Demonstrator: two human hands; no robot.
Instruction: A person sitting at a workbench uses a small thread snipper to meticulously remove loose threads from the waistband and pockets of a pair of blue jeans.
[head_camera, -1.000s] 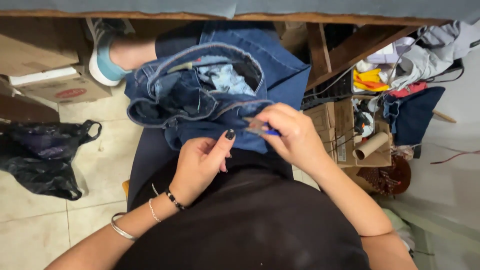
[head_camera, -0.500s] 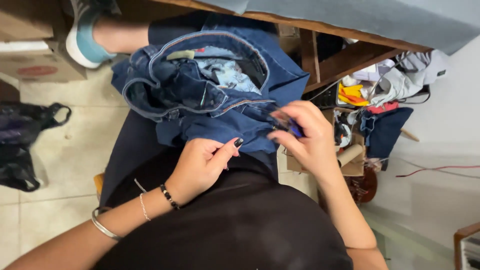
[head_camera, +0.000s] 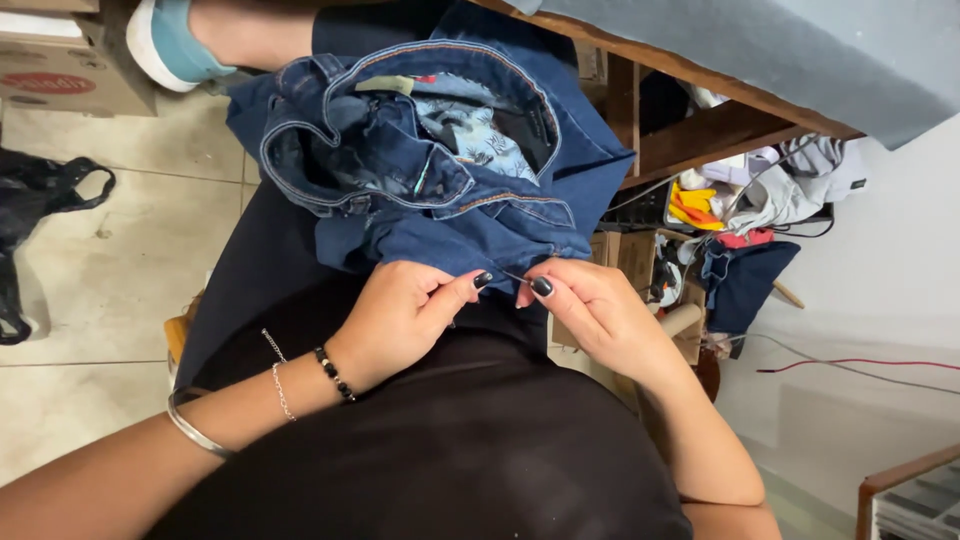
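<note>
Tiled floor (head_camera: 120, 250) | jeans (head_camera: 440, 190) on lap | both hands (left (head_camera: 400, 315), right (head_camera: 590, 310)) pinch hem, fingertips meeting

The jeans (head_camera: 420, 170) on your lap are heavy dark-blue denim, matt and coarse, with pale stitching; a lighter printed cotton lining shows inside the waist. Your left hand (head_camera: 400, 315) and right hand (head_camera: 590, 310) carry glossy dark polish on the nails. On your left wrist sit a smooth shiny metal bangle (head_camera: 195, 430), a fine chain and dark glossy beads. The floor tiles (head_camera: 90, 270) look smooth, the table frame (head_camera: 720, 130) raw wood.
</note>
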